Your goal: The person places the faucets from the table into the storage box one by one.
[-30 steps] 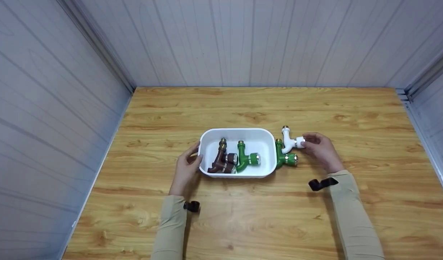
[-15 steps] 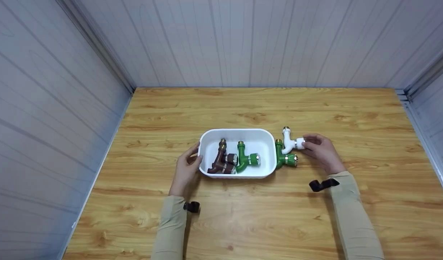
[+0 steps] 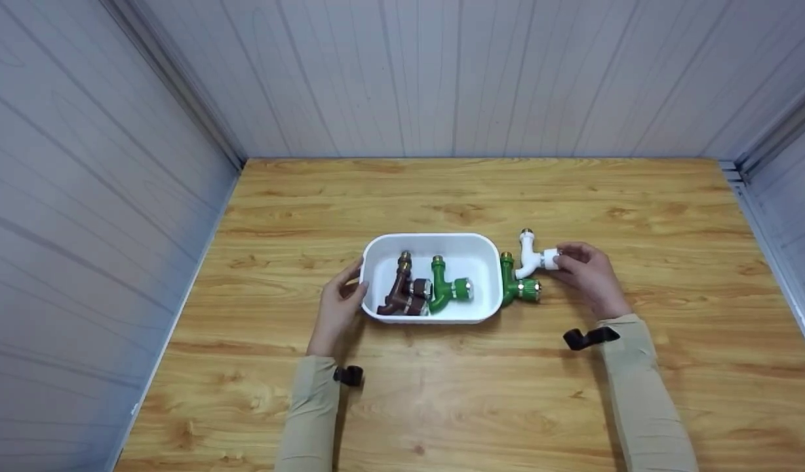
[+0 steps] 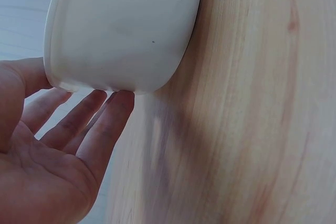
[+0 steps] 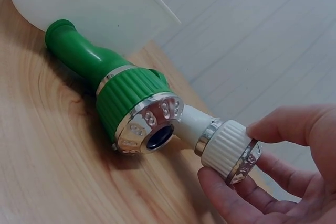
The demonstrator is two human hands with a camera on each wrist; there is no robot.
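Note:
A white plastic tub (image 3: 435, 320) holds two brown faucets (image 3: 398, 298) and a green faucet (image 3: 442, 288). My left hand (image 3: 337, 307) holds the tub's left end, thumb at the rim and fingertips (image 4: 124, 100) against the outer wall. With thumb and fingers, my right hand (image 3: 589, 278) pinches the ribbed knob of a white faucet (image 3: 530, 259), whose brass thread points away from me. Another green faucet (image 3: 524, 290) lies on the table against the tub's right end. In the right wrist view its chrome-ended green knob (image 5: 131, 98) partly hides the white faucet.
All of this is on a wood-grain table (image 3: 442, 400). Pale panelled walls (image 3: 429, 78) stand behind it and at both sides. Each sleeve carries a black wrist camera (image 3: 589, 337).
My right hand has shifted slightly to the right with the white faucet, drawing it a little away from the tub. The left hand and the tub have stayed put.

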